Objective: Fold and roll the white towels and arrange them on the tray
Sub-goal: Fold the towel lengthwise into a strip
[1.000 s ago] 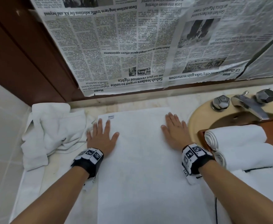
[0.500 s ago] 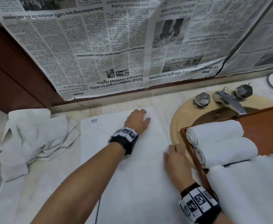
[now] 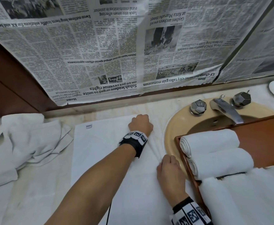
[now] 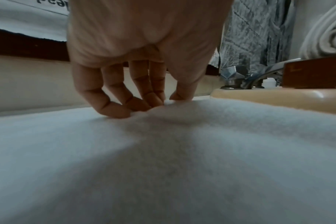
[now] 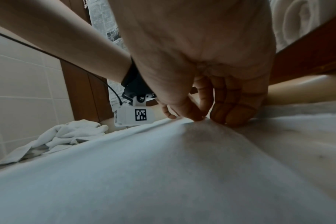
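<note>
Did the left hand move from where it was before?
Yes. The left hand went across the flat towel from near its label to its right edge, nearer the sink.

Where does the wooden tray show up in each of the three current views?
Head: the wooden tray sits lower right, over the sink, holding two rolled towels.
Left wrist: only its near corner shows at the right edge, mid-height.
Right wrist: its side wall slants across the upper right.
Shared landmark: the rolled towels' spiral ends, above the tray wall in both wrist views.
</note>
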